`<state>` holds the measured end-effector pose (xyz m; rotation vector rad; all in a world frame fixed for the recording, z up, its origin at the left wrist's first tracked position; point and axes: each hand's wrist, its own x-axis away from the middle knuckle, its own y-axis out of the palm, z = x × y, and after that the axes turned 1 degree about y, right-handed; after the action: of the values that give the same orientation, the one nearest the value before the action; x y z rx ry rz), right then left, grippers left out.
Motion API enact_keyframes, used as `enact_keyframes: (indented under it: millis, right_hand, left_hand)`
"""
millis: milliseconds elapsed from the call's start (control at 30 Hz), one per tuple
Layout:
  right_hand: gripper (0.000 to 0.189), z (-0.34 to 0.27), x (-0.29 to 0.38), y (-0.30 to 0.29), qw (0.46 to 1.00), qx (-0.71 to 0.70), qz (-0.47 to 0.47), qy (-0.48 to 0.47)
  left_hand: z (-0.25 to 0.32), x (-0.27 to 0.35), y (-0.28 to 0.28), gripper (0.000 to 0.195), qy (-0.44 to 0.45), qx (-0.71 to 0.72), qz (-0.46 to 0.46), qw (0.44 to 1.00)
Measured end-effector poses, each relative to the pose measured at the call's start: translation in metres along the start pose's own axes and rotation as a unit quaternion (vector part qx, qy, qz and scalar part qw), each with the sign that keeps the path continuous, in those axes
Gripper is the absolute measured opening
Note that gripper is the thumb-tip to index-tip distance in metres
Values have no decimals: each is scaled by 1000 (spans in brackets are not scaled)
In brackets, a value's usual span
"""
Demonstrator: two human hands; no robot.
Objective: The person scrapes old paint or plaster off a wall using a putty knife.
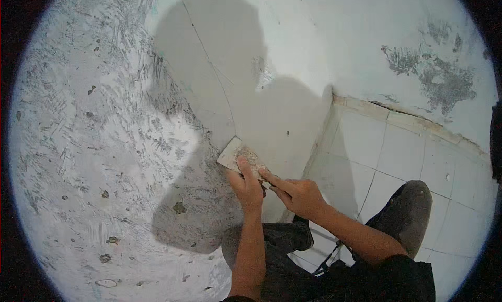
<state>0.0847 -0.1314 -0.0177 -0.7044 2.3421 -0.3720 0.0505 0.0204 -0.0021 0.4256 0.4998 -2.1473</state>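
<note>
Both of my hands are on a wide scraper (pixel 234 153) whose pale blade is crusted with plaster residue. My left hand (pixel 250 188) presses the blade with its fingers and thumb. Gripping the handle end, partly hidden by the fingers, is my right hand (pixel 304 194). The blade's far edge lies against the painted wall (pixel 274 121), at the lower end of a thin crack (pixel 213 67). To the left of the blade, the wall surface is scraped, rough and pitted (pixel 129 157).
A white tiled floor (pixel 396 149) meets the walls at the right. The adjoining wall has a grey bare patch (pixel 447 80) and a broken lower edge (pixel 423 121). My bent knees (pixel 411 212) are close below the hands. A large shadow covers part of the wall.
</note>
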Motion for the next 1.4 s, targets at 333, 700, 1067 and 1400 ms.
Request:
enact_keyframes:
  millis: [333,700,1067,1400]
  right_hand:
    - [53,-7,-23,9,999,-1,30,9]
    - [58,4,-25,-4,1000,14,-4,-5]
    - [54,6,-27,-20,1000,16,-11,3]
    - [55,5,-35,1,999,16,16,-32]
  left_hand:
    - [48,-28,7,45,33,-25,-15,999]
    - [52,-23,18,36,17,0,-11,1000]
    - [57,-20,21,33,-22,37,-26,999]
    - [50,-31,20,40,45,7,23,999]
